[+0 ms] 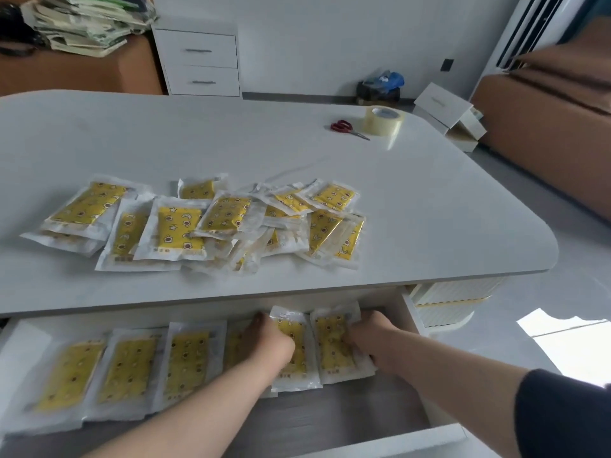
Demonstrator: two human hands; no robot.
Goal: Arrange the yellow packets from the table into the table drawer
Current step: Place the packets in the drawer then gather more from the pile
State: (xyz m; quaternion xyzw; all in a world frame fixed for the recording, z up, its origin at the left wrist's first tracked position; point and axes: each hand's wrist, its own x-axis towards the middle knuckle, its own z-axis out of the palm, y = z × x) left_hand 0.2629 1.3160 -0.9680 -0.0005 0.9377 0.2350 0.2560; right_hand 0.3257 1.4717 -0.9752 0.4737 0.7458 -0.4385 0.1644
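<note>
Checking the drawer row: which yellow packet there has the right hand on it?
The rightmost clear-wrapped yellow packet, at the row's end; the right hand holds its right edge, the left hand touches its neighbour.

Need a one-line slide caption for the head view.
Left hand and right hand each hold a packet in the drawer row; the pile waits on the table.

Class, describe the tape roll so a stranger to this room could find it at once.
Start at the large white table and go to its far right corner. Red-handled scissors lie there, with the tape roll just to their right. It is the pale, translucent ring lying flat.
</note>
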